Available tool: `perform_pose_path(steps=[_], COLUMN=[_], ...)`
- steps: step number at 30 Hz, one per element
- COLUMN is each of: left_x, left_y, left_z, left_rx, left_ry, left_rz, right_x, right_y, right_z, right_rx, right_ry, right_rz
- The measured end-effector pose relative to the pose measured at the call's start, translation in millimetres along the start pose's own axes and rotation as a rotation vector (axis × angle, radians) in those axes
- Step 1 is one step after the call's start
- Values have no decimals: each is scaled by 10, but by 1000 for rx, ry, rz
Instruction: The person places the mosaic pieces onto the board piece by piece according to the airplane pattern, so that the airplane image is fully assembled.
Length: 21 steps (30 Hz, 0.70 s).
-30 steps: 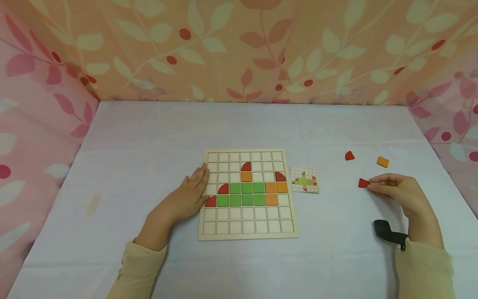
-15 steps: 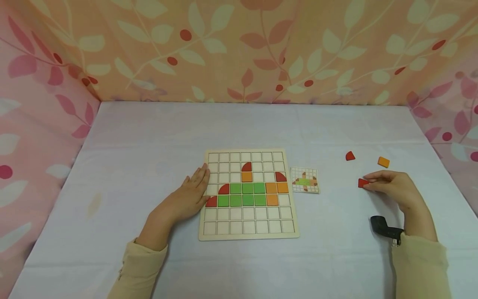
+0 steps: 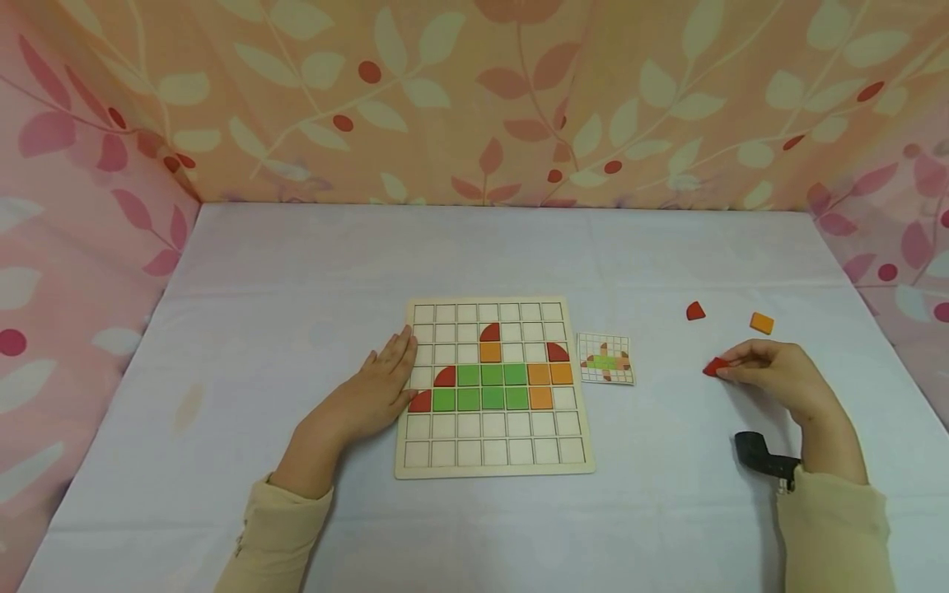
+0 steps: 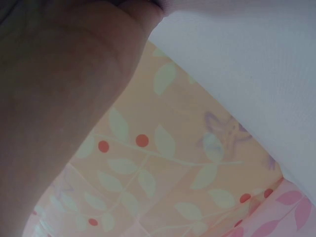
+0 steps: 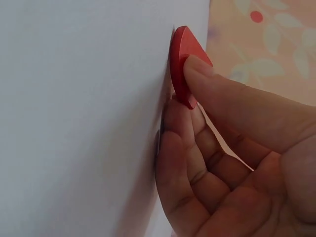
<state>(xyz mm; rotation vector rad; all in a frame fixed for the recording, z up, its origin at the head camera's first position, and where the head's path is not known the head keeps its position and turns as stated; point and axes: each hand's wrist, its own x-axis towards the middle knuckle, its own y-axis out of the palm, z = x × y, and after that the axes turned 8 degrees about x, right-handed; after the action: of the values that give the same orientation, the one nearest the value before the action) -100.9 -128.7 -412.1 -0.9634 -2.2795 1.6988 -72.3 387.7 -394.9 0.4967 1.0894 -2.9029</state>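
My right hand (image 3: 774, 372) pinches a red quarter-circle tile (image 3: 714, 367) between thumb and fingers, low over the white table. In the right wrist view the thumb presses on the flat face of the red tile (image 5: 193, 47), its curved edge turned to the table. My left hand (image 3: 371, 383) rests with straight fingers against the left edge of a wooden grid board (image 3: 493, 473). Green, orange and red tiles fill some squares across the board's middle. The left wrist view shows only part of the left hand (image 4: 108, 44); its fingertips are hidden.
A small pattern card (image 3: 606, 359) lies just right of the board. Beyond my right hand are another red quarter-circle tile (image 3: 695, 310) and an orange square tile (image 3: 761, 322). A black device (image 3: 764, 455) is strapped at the right wrist. Patterned cloth (image 3: 474, 99) walls the table's back.
My right hand has moved slightly left and turned the pinched red tile, so a different side faces the board. The left hand and the board tiles look the same.
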Motion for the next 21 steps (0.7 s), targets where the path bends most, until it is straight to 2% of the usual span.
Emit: perform_pose_path(steps=[6, 12, 21], left_x=[-1, -2, -10], left_y=[1, 3, 13], left_z=[1, 3, 11], left_rx=[-3, -7, -11], left_ry=[6, 4, -12], left_rz=[-12, -12, -2], right_x=[-3, -28, -12], right_y=[33, 78, 263], right_z=[79, 238, 510], right_rx=[-16, 19, 22], right_ry=[-47, -111, -154], right_rz=[-15, -21, 39])
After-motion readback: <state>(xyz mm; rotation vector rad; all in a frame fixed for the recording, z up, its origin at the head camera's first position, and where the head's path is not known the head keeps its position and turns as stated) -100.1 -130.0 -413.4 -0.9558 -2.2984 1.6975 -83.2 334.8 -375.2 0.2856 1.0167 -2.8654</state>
